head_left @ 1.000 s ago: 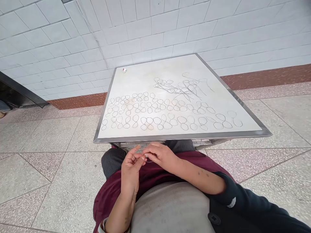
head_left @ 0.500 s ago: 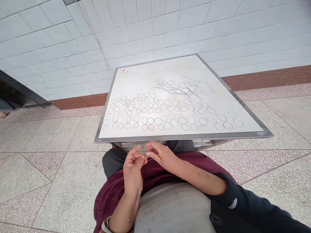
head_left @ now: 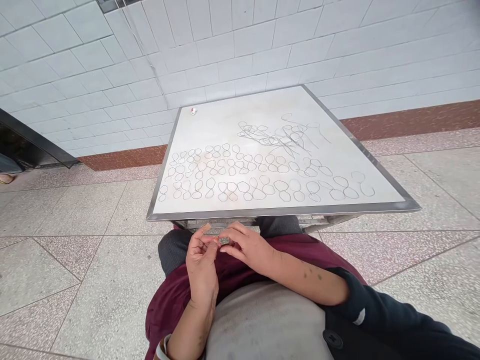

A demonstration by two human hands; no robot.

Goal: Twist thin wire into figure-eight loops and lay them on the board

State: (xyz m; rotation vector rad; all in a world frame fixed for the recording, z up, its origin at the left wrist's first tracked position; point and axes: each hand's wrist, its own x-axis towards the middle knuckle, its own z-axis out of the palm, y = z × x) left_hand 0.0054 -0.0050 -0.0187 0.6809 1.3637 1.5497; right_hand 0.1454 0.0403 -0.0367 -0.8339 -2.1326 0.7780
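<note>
My left hand [head_left: 202, 262] is closed in front of the table's near edge, its thumb and fingertips pinched on a thin wire that is barely visible. One finger seems to have a tan wrap at its tip. My right hand [head_left: 249, 247] is beside it with curved fingers; thumb and forefinger stand apart near the left fingertips, and floor shows through the gap. Rows of thin wire figure-eight loops [head_left: 259, 194] lie on the white table [head_left: 225, 115]. Behind them is a tangled heap of wire pieces [head_left: 277, 137].
A metal rim [head_left: 281, 212] edges the table, which stands near a tiled wall [head_left: 255, 45]. A small white and red object [head_left: 194, 111] sits at the far left corner. At the far left, part of a person's foot [head_left: 5, 178] shows by a dark opening.
My right thumb and forefinger have parted, leaving a gap by the left fingertips. My left hand has shifted slightly left. The wire loops on the table are unchanged.
</note>
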